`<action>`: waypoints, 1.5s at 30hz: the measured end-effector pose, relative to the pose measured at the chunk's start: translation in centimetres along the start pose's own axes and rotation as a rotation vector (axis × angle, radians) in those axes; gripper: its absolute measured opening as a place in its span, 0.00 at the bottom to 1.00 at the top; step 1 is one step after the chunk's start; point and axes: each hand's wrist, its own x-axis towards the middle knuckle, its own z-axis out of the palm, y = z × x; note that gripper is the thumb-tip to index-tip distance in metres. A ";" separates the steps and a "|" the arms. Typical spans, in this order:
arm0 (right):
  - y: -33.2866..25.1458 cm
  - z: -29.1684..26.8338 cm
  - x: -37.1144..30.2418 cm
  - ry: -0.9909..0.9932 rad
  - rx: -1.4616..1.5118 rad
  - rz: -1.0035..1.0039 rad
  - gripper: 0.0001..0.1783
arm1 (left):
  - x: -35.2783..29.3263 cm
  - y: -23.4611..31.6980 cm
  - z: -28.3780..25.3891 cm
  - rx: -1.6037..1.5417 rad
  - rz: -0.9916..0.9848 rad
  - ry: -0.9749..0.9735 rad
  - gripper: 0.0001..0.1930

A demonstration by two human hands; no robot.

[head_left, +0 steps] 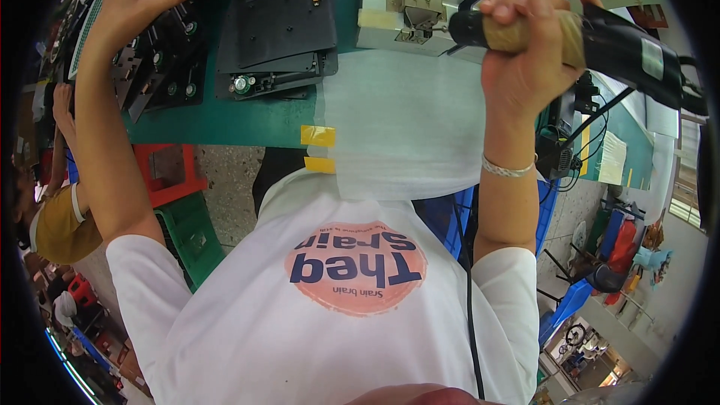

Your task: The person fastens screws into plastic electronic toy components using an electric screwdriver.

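Note:
My right hand (529, 49) is wrapped round the tan-taped grip of a black corded electric screwdriver (637, 49). The tool lies nearly level, and its front end is beside the metal pick-up part of a white screw feeder (420, 19). At the upper left, my left hand (139, 4) reaches out with thumb and fingers apart, above several black plates with round green-and-silver parts (157, 56). Part of that hand is cut off by the frame's top edge. Between my hands lies a stack of flat black panels (277, 26).
A white foam sheet (405, 112) hangs over the green bench's (225, 127) front edge, with yellow tape (318, 136) at its left. Cables and a black box (555, 154) are on the right. Red and green crates (191, 232) stand left; another person (64, 217) is there.

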 end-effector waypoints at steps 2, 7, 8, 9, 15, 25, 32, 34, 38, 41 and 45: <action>1.3 -0.3 0.0 -0.006 -0.022 -0.010 0.28 | -3.8 3.5 -0.3 -0.332 0.102 0.153 0.54; 2.2 -0.1 -0.1 -0.029 -0.051 -0.005 0.31 | -7.7 2.0 4.4 -0.440 0.747 0.204 0.63; 2.2 0.0 0.0 -0.033 -0.048 0.003 0.31 | -9.2 2.7 4.5 -0.465 0.734 0.094 0.63; 2.4 0.3 0.0 -0.012 -0.077 -0.012 0.25 | -10.6 4.1 5.7 -0.570 0.782 0.096 0.63; 1.2 3.1 -0.5 0.151 -0.165 0.119 0.29 | -14.6 8.3 9.4 -0.450 0.767 -0.220 0.60; 1.6 3.2 -0.6 0.128 -0.148 0.134 0.31 | -13.5 10.2 19.3 -0.412 0.761 -0.159 0.58; 4.3 3.3 -0.4 0.053 0.818 -0.062 0.32 | -12.5 9.6 20.3 -0.441 0.727 -0.184 0.57; 0.5 3.5 -0.6 0.034 -0.242 0.119 0.33 | -12.4 9.2 20.4 -0.466 0.721 -0.188 0.57; 0.7 3.8 -0.1 0.047 -0.225 0.095 0.33 | -12.2 8.9 20.8 -0.507 0.739 -0.181 0.57; 1.1 4.1 -0.1 0.100 -0.254 0.122 0.33 | -12.3 8.8 20.8 -0.509 0.725 -0.183 0.57; 1.2 3.6 -0.2 0.079 -0.249 0.157 0.33 | -12.2 8.8 21.0 -0.511 0.728 -0.183 0.57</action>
